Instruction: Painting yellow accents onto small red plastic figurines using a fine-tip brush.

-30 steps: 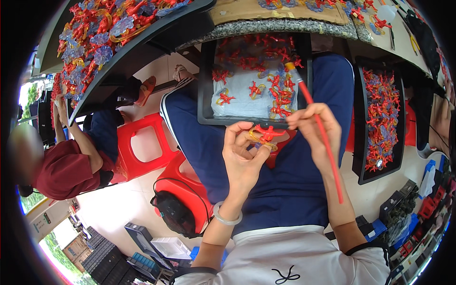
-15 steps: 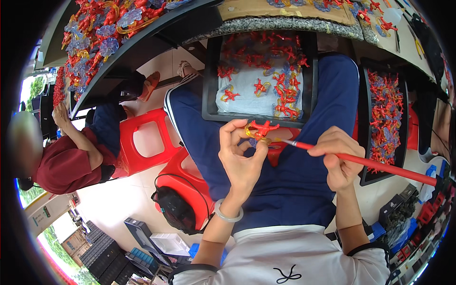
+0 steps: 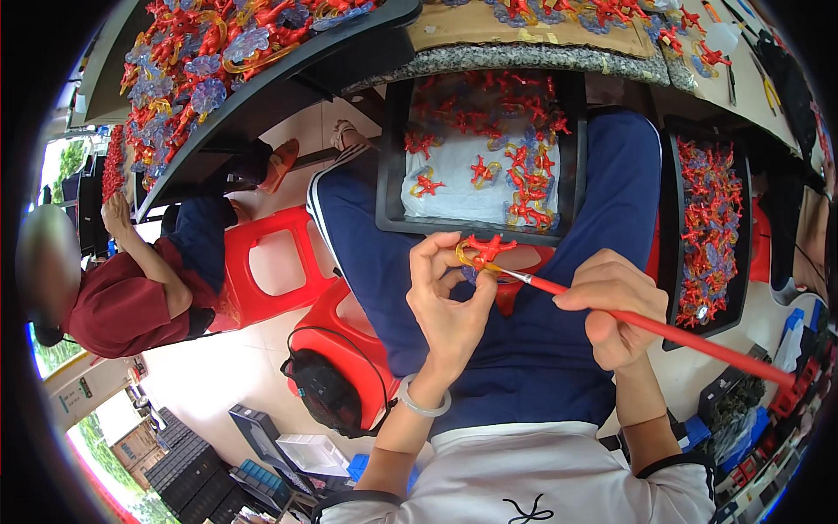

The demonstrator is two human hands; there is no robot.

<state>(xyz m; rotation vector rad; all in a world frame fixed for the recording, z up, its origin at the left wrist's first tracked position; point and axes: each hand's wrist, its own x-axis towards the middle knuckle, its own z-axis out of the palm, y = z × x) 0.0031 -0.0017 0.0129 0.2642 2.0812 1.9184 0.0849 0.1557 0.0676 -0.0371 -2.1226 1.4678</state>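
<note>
Between the thumb and fingers of my left hand [image 3: 447,301] is a small red figurine [image 3: 489,250] with a translucent yellow ring and a bit of purple at its base. My right hand [image 3: 618,306] is closed round a paintbrush [image 3: 690,343] with a long red handle and metal ferrule. The brush tip meets the figurine at its yellow part, near my left thumb. Just beyond my hands, a black tray [image 3: 391,196] rests across my lap, lined with white sheeting. Several similar red figurines [image 3: 529,179] with purple and yellow parts lie in it, mostly along its right and far sides.
At right stands another black tray [image 3: 668,253] full of figurines. A large black bin [image 3: 288,92] heaped with them is at upper left. Ahead runs a worktop edge [image 3: 541,57]. Red stools [image 3: 262,262], a black bag [image 3: 325,389] and a seated co-worker [image 3: 131,288] are at left.
The brush has come left and slightly down, its tip now touching the figurine. The figurine is tilted a little differently in my left hand. The whole view has shifted slightly.
</note>
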